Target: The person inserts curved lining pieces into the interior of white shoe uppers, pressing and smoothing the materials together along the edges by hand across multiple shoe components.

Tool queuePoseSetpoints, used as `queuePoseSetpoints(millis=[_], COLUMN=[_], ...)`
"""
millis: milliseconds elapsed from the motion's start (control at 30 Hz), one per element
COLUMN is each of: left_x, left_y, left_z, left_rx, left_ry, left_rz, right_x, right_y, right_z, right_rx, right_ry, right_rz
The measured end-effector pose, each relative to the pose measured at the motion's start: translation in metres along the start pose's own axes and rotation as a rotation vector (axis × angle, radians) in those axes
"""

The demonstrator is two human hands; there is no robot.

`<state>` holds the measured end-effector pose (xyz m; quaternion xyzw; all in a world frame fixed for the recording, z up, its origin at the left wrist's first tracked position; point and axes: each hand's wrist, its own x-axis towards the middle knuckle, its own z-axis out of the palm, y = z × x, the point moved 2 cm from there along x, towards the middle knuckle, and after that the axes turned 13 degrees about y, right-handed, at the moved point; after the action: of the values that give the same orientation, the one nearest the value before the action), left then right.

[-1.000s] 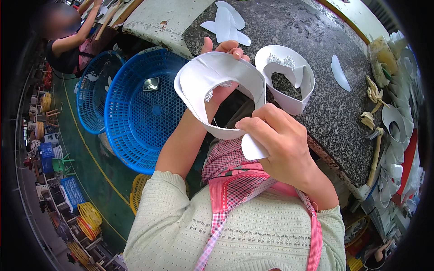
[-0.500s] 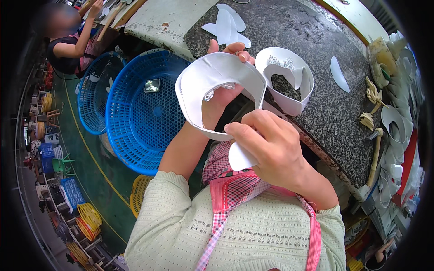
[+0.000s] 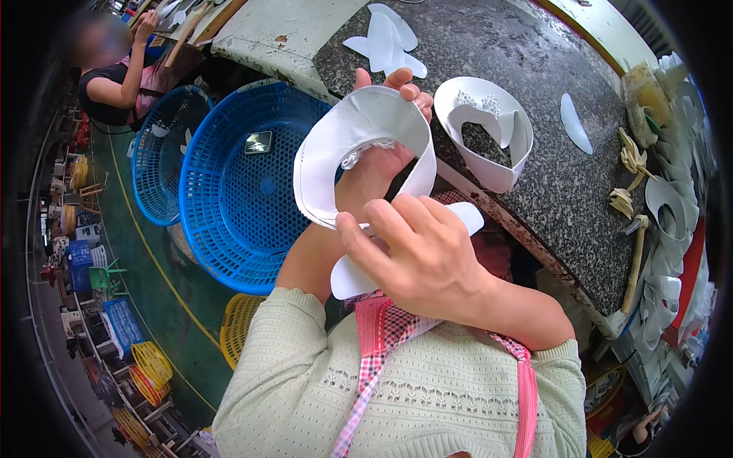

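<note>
A white shoe upper [image 3: 317, 160], curved into a ring with a sparkling silver ornament [image 3: 359, 155], is held up before me. My left hand [image 3: 382, 172] supports it from behind, closed on it with the fingertips past its far edge. My right hand [image 3: 424, 256] is curled at the upper's near edge and grips a flat white rounded insert [image 3: 353, 279]; the insert's two ends stick out on either side of the hand. Whether the right fingers also pinch the upper's rim, I cannot tell. A similar white upper [image 3: 500, 174] with silver ornaments stands on the dark stone slab [image 3: 546, 229].
Several white inserts [image 3: 384, 42] lie at the slab's far side, another insert [image 3: 576, 124] to the right. A hammer [image 3: 635, 263] and stacked white pieces [image 3: 672, 191] line the right edge. A blue basket [image 3: 229, 198] with a shiny rectangular object [image 3: 258, 143] stands left; a co-worker [image 3: 114, 84] is beyond.
My right hand has moved left along the upper's near edge, and the insert has turned so both its ends show. The upper has tilted and narrowed slightly in my left hand.
</note>
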<state>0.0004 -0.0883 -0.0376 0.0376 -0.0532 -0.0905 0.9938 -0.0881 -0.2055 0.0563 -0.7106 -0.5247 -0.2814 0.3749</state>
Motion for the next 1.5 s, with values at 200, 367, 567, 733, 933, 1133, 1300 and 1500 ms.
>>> queuePoseSetpoints(millis=[200, 367, 567, 733, 933, 1133, 1300, 1500], left_x=[0.002, 0.003, -0.001, -0.004, -0.004, 0.007, 0.002, -0.011], left_y=[0.006, 0.013, 0.017, 0.025, 0.001, 0.000, -0.010, -0.029], left_z=[0.006, 0.005, 0.007, 0.011, 0.057, 0.045, 0.057, 0.119], left_rx=[-0.027, -0.002, 0.092, 0.257, 0.621, 0.639, 0.642, 1.015], left_ry=[-0.092, -0.121, -0.104, -0.068, 0.318, 0.532, 0.522, 0.308], left_rz=[0.077, 0.097, 0.138, 0.188, 0.379, 0.334, 0.409, 0.720], right_x=[-0.008, -0.009, -0.019, -0.045, -0.074, -0.067, -0.078, -0.078], right_y=[-0.003, 0.003, 0.026, 0.050, 0.079, 0.067, 0.078, 0.077], right_z=[0.008, 0.008, -0.007, -0.036, -0.030, -0.031, -0.026, -0.018], right_rx=[-0.008, 0.005, 0.243, 0.913, 1.576, 1.727, 1.870, 2.099], right_ry=[-0.033, -0.028, 0.022, 0.304, 0.689, 0.722, 0.710, 0.755], right_rz=[-0.024, -0.009, 0.184, 1.130, 1.553, 1.573, 1.289, 1.243])
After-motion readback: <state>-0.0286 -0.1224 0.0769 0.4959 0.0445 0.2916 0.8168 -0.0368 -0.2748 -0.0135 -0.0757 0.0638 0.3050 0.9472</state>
